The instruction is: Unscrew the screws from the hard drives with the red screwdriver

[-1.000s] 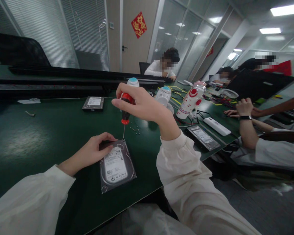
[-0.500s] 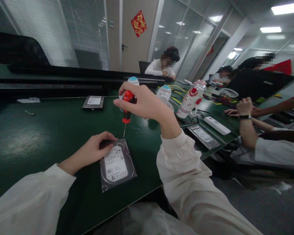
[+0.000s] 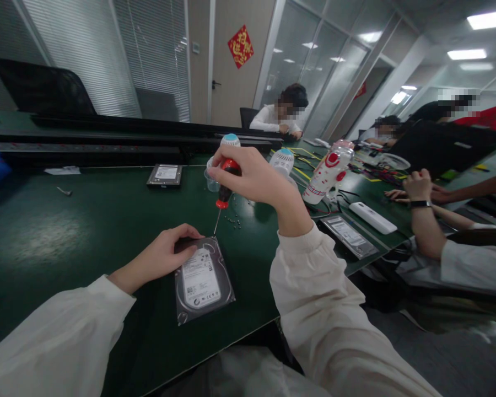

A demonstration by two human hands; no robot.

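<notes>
A hard drive (image 3: 204,284) with a white label lies flat on the green table in front of me. My left hand (image 3: 169,251) grips its far left part, thumb on the top face and fingers along the far edge. My right hand (image 3: 252,176) is wrapped round the red and black handle of a screwdriver (image 3: 223,196). The thin shaft slants down, and its tip meets the drive's far right corner. Whether the tip sits in a screw is too small to tell. Several loose screws (image 3: 233,222) lie just beyond the drive.
A second hard drive (image 3: 164,175) lies at the back left, a third (image 3: 347,236) at the right. Beyond my right hand stand a clear cup (image 3: 211,179), a white device with a blue top (image 3: 282,160) and a bottle (image 3: 326,171). A co-worker's arm (image 3: 424,215) rests by a white power strip (image 3: 372,218).
The screwdriver handle now leans more to the right, its tip still at the drive's far right corner. The whole view has shifted slightly, and my left hand keeps its hold.
</notes>
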